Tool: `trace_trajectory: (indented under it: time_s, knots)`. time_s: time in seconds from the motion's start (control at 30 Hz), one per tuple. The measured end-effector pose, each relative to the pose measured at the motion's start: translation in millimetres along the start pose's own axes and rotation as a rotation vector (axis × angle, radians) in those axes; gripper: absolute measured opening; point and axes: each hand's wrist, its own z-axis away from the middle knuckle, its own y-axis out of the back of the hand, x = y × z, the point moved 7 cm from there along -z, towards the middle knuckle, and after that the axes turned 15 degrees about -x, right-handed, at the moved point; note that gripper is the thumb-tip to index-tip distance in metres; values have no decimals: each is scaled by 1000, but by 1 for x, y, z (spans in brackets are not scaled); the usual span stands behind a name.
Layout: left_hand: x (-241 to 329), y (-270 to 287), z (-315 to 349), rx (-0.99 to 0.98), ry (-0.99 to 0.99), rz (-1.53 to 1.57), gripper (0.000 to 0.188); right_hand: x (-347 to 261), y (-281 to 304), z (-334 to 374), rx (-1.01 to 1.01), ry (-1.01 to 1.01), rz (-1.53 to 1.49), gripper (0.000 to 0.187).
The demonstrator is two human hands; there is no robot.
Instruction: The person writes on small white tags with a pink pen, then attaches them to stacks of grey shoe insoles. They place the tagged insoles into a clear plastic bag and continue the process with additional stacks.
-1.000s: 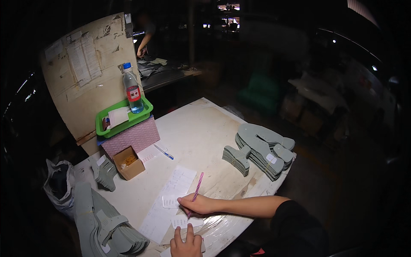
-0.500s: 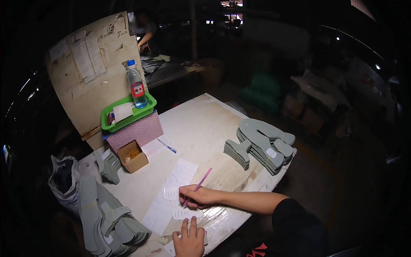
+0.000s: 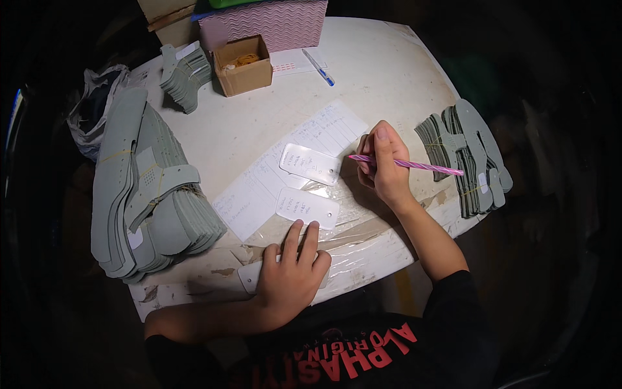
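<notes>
cardboard box (image 3: 249, 78) of yellow bands (image 3: 245, 59), right hand (image 3: 383, 165) gripping pink pen (image 3: 431, 168), left hand (image 3: 293, 282) spread

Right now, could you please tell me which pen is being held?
The pink striped pen, gripped in the right hand; the blue-and-white pen lies near the cardboard box.

Over there, grey flat-piece piles (image 3: 172, 220) are lying by the white tabletop's (image 3: 382, 71) left and right edges; a square brown cardboard box (image 3: 249, 79) is standing toward the far-left corner; mid-table, a white rectangular tag (image 3: 308, 164) is overlapping a long white paper sheet (image 3: 259, 185).
</notes>
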Motion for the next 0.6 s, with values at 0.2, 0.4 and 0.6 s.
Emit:
trace_trajectory:
  time_s: [0.2,0.4,0.6]
  knots:
    - [-2,1,-1,-31,-5,29,10,-2,-23,9,-104,19,198,38]
    - [-4,2,-1,-36,-5,31,11,7,-52,24,-250,-51,423,37]
    - [-5,1,-1,-29,-24,35,14,12,-70,25,-395,-104,576,34]
